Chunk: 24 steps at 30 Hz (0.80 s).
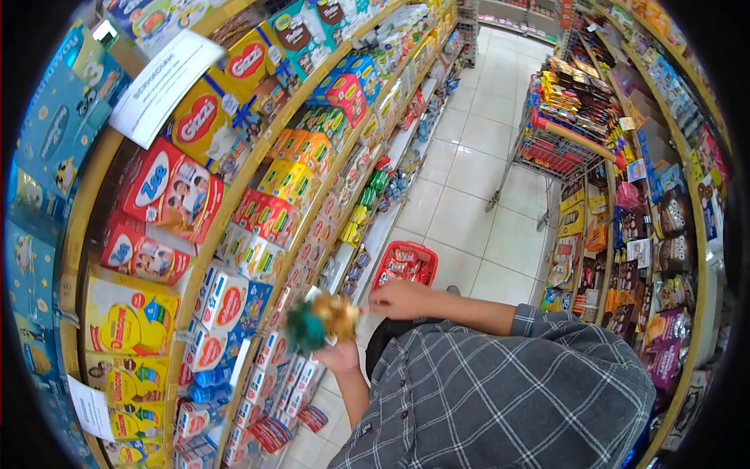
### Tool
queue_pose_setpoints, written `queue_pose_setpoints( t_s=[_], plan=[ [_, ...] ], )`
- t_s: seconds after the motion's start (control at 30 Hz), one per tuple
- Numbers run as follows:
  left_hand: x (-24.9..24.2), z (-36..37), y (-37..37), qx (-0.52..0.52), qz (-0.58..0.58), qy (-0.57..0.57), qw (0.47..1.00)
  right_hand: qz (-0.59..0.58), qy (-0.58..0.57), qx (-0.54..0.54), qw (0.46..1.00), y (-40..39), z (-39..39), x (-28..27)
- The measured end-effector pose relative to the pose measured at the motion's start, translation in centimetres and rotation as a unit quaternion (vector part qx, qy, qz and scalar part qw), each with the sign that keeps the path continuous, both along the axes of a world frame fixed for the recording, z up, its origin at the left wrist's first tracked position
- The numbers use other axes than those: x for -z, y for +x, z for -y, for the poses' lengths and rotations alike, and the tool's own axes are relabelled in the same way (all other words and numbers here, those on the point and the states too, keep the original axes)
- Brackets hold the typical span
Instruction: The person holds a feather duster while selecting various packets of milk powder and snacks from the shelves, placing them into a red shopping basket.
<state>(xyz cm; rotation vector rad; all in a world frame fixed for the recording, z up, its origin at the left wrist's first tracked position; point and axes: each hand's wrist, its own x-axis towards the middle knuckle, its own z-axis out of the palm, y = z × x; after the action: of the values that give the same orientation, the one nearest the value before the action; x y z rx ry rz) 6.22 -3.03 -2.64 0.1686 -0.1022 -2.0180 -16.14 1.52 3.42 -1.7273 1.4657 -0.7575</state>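
Note:
My left hand (339, 357) is closed around a bunch of shiny green and gold packets (337, 316), blurred by motion, in front of the lower shelves. Just to the right of the bunch is my right hand (400, 299), its fingers curled together. Whatever those fingers may hold is too small to make out. Beyond my right hand, a red plastic basket (379, 280) stands on the floor with red packets (406, 262) inside.
Shelves on the left carry boxes, including a red Zee box (168, 191) and yellow Dancow boxes (131, 316). Farther along the tiled aisle (461, 215), a shopping cart (558, 152) full of packets stands by the right shelves, which hold snacks.

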Motion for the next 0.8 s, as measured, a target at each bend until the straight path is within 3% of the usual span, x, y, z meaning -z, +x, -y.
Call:
queue_pose_setpoints(
  t_s=[0.07, 0.1, 0.13, 0.17, 0.2, 0.23, 0.27, 0.33, 0.5, 0.53, 0.6, 0.67, 0.7, 0.8],
  plan=[
    [-0.2, 0.0, 0.4, -0.049, 0.024, 0.05, 0.997, 0.017, -0.048, 0.086, 0.995, -1.0, 1.7, 4.4],
    [-0.3, -0.1, 0.4, -0.046, 0.014, 0.039, 0.998, 0.009, 0.065, 0.137, 0.988, -2.1, 2.3, 4.7],
    [0.2, -0.3, 0.8, -0.05, 0.033, 0.046, 0.997, -0.006, -0.015, 0.13, 0.991, -3.9, 2.4, 6.9],
    [0.7, -0.5, 1.0, -0.068, 0.035, 0.076, 0.994, 0.011, 0.002, 0.161, 0.987, -5.3, 2.9, 10.3],
    [1.2, -0.8, 1.4, -0.054, -0.045, 0.128, 0.989, 0.042, -0.001, 0.219, 0.975, -5.7, 2.5, 9.9],
    [0.4, -1.1, 1.3, -0.029, 0.001, 0.097, 0.995, 0.009, 0.08, 0.222, 0.972, -7.0, 2.2, 10.3],
    [0.9, -1.2, 1.4, -0.04, 0.047, 0.114, 0.992, 0.059, 0.082, 0.229, 0.968, -7.2, 1.2, 11.1],
    [-0.8, -1.9, 0.8, 0.015, 0.025, 0.113, 0.993, 0.102, 0.134, 0.234, 0.957, -8.3, -0.7, 13.3],
    [5.7, -2.0, 1.1, 0.032, 0.044, 0.077, 0.996, 0.078, 0.267, 0.235, 0.932, -8.9, -6.3, 21.8],
    [5.7, -1.8, 1.0, 0.016, 0.15, 0.129, 0.98, 0.062, 0.29, 0.242, 0.924, -8.7, -7.7, 24.1],
    [7.8, -1.4, 0.8, -0.016, 0.259, 0.194, 0.946, -0.085, 0.233, 0.219, 0.944, -8.3, -11.1, 30.2],
    [8.5, -1.2, 1.0, -0.021, 0.348, 0.226, 0.91, -0.137, 0.388, 0.147, 0.899, -7.2, -12.7, 29.9],
    [9.4, -0.1, 1.1, -0.026, 0.389, 0.237, 0.89, -0.163, 0.404, 0.149, 0.888, -6.7, -13.0, 29.9],
    [17.5, 2.2, 3.6, 0.004, 0.631, 0.16, 0.759, -0.257, 0.431, 0.132, 0.855, -5.6, -14.1, 32.6]
  ],
)
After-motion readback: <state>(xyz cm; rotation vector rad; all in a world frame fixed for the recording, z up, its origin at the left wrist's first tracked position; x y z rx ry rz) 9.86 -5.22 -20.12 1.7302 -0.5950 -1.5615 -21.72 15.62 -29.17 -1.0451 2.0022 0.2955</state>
